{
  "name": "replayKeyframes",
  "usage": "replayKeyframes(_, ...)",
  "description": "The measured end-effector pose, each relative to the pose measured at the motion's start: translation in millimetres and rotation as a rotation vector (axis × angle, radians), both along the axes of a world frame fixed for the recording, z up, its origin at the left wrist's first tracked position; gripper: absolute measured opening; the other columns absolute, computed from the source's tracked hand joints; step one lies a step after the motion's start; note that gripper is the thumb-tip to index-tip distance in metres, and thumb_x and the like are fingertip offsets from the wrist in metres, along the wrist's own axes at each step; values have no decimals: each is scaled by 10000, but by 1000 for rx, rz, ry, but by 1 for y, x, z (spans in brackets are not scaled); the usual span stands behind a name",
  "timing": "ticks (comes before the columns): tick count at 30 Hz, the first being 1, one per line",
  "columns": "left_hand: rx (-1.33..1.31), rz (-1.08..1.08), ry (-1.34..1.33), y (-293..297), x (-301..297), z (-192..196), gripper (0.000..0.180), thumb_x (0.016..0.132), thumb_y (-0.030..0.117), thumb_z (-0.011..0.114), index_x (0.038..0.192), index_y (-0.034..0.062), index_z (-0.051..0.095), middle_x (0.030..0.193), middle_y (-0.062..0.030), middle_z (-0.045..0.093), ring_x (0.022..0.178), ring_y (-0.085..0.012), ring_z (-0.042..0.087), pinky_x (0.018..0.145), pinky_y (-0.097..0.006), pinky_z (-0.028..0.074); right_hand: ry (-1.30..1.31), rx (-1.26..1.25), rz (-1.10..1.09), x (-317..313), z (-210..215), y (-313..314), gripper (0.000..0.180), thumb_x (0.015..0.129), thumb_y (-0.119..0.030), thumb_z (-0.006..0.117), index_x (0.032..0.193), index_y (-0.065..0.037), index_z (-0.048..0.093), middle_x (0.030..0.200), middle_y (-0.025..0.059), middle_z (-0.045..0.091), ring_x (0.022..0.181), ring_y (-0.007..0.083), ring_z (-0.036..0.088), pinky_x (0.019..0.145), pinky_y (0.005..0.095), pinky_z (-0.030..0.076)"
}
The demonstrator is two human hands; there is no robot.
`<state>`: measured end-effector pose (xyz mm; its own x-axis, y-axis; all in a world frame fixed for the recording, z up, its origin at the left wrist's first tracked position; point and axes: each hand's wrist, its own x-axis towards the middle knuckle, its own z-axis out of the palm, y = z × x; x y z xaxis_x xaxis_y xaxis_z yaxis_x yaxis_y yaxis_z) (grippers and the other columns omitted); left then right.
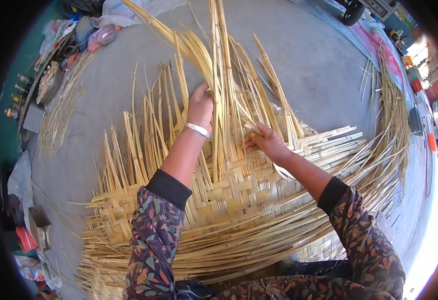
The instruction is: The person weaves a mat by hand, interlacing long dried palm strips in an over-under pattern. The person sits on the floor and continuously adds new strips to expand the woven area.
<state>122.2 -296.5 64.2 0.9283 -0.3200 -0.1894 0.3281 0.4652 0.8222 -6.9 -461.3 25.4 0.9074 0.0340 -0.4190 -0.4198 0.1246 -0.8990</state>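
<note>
The left hand [200,106], a silver bangle [197,130] on its wrist, closes around a bunch of upright bamboo strips [218,75], holding them lifted off the weave. The right hand [265,141] pinches a single strip just beside that bunch, fingers curled tight. Both work at the far edge of a half-woven bamboo mat [234,200] that lies on the grey concrete floor [309,60], loose strip ends fanning out all round. Clutter lines the floor's left edge.

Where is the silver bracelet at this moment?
In the head view, the silver bracelet sits on the wrist of the left hand, left of centre, just above the woven mat and beside the raised strips that hand grips.
</note>
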Motion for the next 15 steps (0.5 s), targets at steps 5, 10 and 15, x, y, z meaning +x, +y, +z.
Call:
replayKeyframes(5,128,130,-145,-2,14,22,314,805,-81,509,1117,-60,496,925,-106,619,710,-137,597,617,-260,508,89,107,-69,-2,2,7,192,941,-87,432,1125,-77,489,897,61,602,781,148,608,739,295,534)
replayKeyframes(10,430,327,-307,3,47,26,252,721,45,618,956,-44,591,818,-87,620,695,-158,574,629,-282,463,135,135,-5,4,7,7,169,935,-102,450,1098,-64,469,918,86,600,793,182,611,752,323,536)
replayKeyframes(15,294,241,-337,-8,35,65,207,767,82,625,935,-38,620,833,-91,641,708,-144,592,647,-286,472,173,168,67,4,1,-7,251,944,-117,435,1192,-80,410,1003,132,621,888,218,628,758,326,526)
